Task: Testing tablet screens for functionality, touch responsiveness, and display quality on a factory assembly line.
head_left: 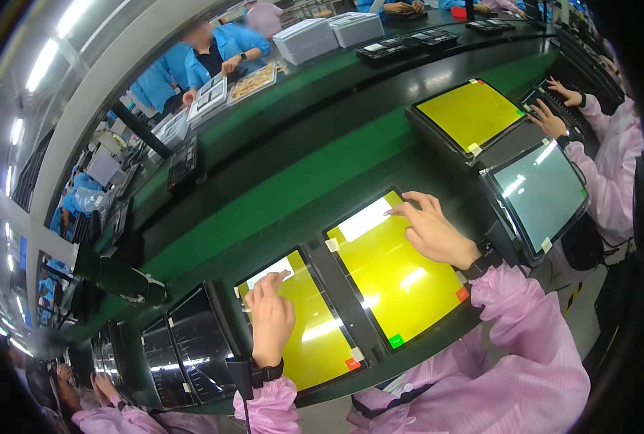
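Two dark panels covered in yellow film lie in front of me on the green conveyor [264,195]. My left hand [269,315] rests on the left yellow panel [315,340], its fingertips at the film's top edge. My right hand [430,231] lies on the right yellow panel [394,282], with its index finger touching the film's upper right edge. Each film carries small white tabs at its corners, plus red and green corner stickers. Both my sleeves are pink, and a black strap circles each wrist.
A bare dark panel [185,354] lies left of me. Another yellow panel [470,112] and a grey-green panel [542,192] lie to the right, where a person in pink works [553,119]. Workers in blue sit across the belt by white stacks [304,40] and trays.
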`<state>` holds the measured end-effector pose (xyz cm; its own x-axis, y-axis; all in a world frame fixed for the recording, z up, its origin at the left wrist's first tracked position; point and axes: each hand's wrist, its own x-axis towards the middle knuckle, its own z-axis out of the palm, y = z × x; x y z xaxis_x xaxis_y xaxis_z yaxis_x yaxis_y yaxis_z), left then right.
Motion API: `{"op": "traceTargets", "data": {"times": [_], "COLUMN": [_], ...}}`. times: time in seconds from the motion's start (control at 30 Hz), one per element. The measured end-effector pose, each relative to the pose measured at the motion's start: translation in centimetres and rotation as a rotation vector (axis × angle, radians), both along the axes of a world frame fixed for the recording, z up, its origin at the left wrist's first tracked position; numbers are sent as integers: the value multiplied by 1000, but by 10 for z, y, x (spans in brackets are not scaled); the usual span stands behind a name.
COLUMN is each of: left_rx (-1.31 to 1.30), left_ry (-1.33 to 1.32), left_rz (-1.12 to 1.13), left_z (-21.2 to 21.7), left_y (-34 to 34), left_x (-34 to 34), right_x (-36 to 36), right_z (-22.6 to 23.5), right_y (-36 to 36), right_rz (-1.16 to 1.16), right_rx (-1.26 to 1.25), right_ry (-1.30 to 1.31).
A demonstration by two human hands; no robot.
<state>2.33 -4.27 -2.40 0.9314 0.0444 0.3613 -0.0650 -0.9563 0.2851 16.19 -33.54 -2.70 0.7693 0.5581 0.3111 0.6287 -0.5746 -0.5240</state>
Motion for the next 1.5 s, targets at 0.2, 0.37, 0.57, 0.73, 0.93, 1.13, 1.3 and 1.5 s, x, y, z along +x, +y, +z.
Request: {"op": "traceTargets", "data": {"times": [0.2, 0.37, 0.57, 0.73, 0.93, 1.13, 1.3, 1.5], "left_rx": [-148, -196, -343, -48, -1, 39, -117, -242], "left_ry": [30, 32, 1, 56, 49, 76, 71, -41], "left_rz": [128, 205, 202, 12, -40, -6, 134, 266], "left_z": [10, -18, -7, 5, -3, 12, 13, -18], "left_y": [-9, -29, -37, -7, 8, 2, -16, -33], "left_x": [-67, -150, -141, -47, -1, -23, -101, -201], "right_x": [-50, -100, -123, -119, -128, -126, -124, -129], "right_z": [7, 0, -10, -8, -8, -5, -11, -14], "right_y": [-24, -37, -33, -27, -36, -40, -40, -30], "right_rz": [131, 374, 433, 372, 305, 252, 325, 510], "right_rx": [0, -40, -60, 17, 32, 82, -2, -118], "right_ry": [139, 213, 157, 149, 172, 209, 160, 59]}}
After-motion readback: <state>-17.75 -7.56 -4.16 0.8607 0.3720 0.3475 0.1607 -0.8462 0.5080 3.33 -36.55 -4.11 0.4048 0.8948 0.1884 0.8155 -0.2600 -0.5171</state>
